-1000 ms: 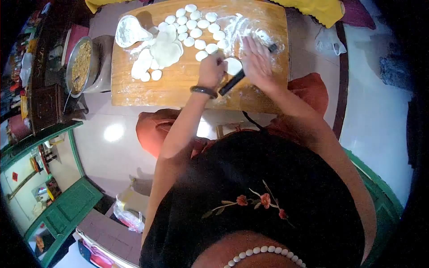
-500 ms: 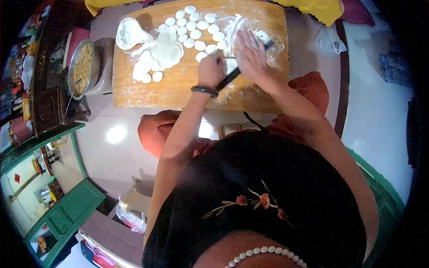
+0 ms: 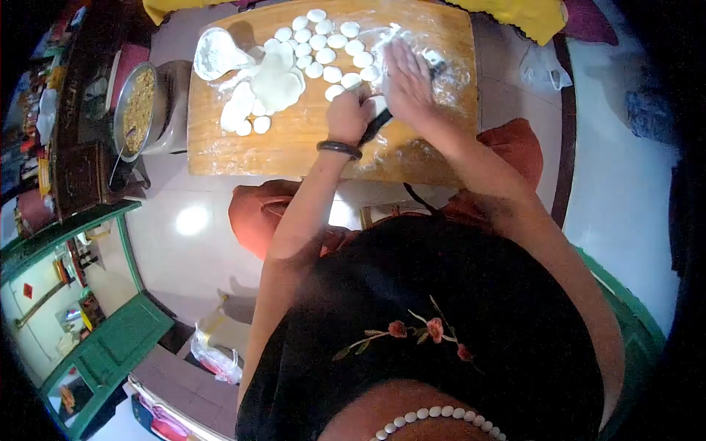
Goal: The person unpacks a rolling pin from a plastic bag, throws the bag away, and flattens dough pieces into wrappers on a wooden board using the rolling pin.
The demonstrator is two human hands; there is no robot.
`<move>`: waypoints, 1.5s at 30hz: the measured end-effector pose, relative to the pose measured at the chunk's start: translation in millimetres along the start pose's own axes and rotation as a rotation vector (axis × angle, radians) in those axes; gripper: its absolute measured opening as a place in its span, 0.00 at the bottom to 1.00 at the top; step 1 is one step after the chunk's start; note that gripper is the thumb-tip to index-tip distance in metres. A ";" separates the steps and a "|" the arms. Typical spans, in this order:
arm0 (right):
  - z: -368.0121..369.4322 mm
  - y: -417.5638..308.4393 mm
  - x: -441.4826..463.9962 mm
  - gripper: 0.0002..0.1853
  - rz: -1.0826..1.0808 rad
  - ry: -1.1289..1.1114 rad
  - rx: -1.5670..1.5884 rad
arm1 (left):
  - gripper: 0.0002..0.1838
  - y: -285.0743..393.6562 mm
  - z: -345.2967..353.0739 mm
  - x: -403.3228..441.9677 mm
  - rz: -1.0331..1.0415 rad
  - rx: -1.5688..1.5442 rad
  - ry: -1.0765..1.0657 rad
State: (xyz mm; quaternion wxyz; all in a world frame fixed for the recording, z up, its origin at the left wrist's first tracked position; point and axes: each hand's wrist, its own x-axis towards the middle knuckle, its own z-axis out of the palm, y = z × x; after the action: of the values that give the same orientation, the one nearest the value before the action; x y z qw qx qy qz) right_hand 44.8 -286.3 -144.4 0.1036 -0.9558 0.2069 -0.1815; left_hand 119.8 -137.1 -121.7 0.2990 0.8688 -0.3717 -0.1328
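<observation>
On the floured wooden board (image 3: 294, 151), a dark rolling pin (image 3: 376, 126) lies slanted under my right hand (image 3: 408, 82), whose fingers are stretched out flat over it. My left hand (image 3: 349, 116), with a dark bracelet at the wrist, pinches the left edge of a white dough round (image 3: 379, 105). Most of that round is hidden by the hands and the pin. Several small dough discs (image 3: 326, 55) lie beyond my left hand. Further left is an overlapping pile of flat dough wrappers (image 3: 277, 84), with two small discs near it.
A white scoop of flour (image 3: 217, 55) rests at the board's far left corner. Left of the board stands a metal bowl (image 3: 137, 110) of chopped filling with a spoon in it. Yellow cloth (image 3: 533, 18) hangs past the far edge, and a plastic bag (image 3: 546, 70) lies to the right.
My right hand has slid left and away from me along the rolling pin. Less of the dough round shows between my hands. My left hand has stayed nearly in place.
</observation>
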 end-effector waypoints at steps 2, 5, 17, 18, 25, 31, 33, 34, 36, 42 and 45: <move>-10.3 14.2 -34.4 0.34 -0.008 -0.072 -0.092 | 0.13 -13.1 3.4 -8.1 -0.095 -0.189 0.058; -31.9 14.4 -53.7 0.35 0.039 -0.182 -0.099 | 0.13 -25.1 16.1 -17.7 -0.206 -0.419 -0.019; -10.6 -3.5 -10.3 0.32 0.057 -0.130 -0.017 | 0.12 -15.7 6.4 -1.2 -0.073 -0.166 0.051; -18.7 4.4 -32.6 0.32 0.062 -0.130 -0.066 | 0.12 -20.8 8.5 -4.4 -0.131 -0.252 0.074; -10.9 -5.2 -15.6 0.35 0.026 -0.155 -0.080 | 0.14 -0.5 2.6 -17.9 -0.022 -0.227 0.038; 4.2 -16.9 18.7 0.33 0.042 -0.018 -0.052 | 0.11 -6.7 -2.5 8.1 -0.048 -0.077 0.025; -0.1 -5.4 -5.7 0.33 -0.006 -0.110 -0.237 | 0.10 -12.0 -3.0 4.0 -0.133 -0.160 0.051; -10.8 3.8 -26.7 0.33 0.008 -0.156 -0.288 | 0.09 -16.1 -2.3 0.0 -0.179 -0.201 0.059; -20.4 7.4 -49.1 0.34 0.035 -0.171 -0.229 | 0.09 -32.4 4.0 -4.9 -0.311 -0.504 0.067; -4.9 -12.6 -6.9 0.35 0.018 -0.142 -0.092 | 0.17 -12.6 3.0 -16.8 0.012 -0.217 0.033; -0.5 -32.0 23.3 0.36 0.054 -0.097 -0.064 | 0.13 5.0 -6.8 -1.4 -0.060 -0.124 0.023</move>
State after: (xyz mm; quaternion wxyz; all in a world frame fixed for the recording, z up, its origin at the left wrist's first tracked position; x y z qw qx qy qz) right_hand 75.9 -267.8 -128.1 0.0876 -0.9603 0.2331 -0.1255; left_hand 119.1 -135.9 -113.2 0.3524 0.8607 -0.3333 -0.1544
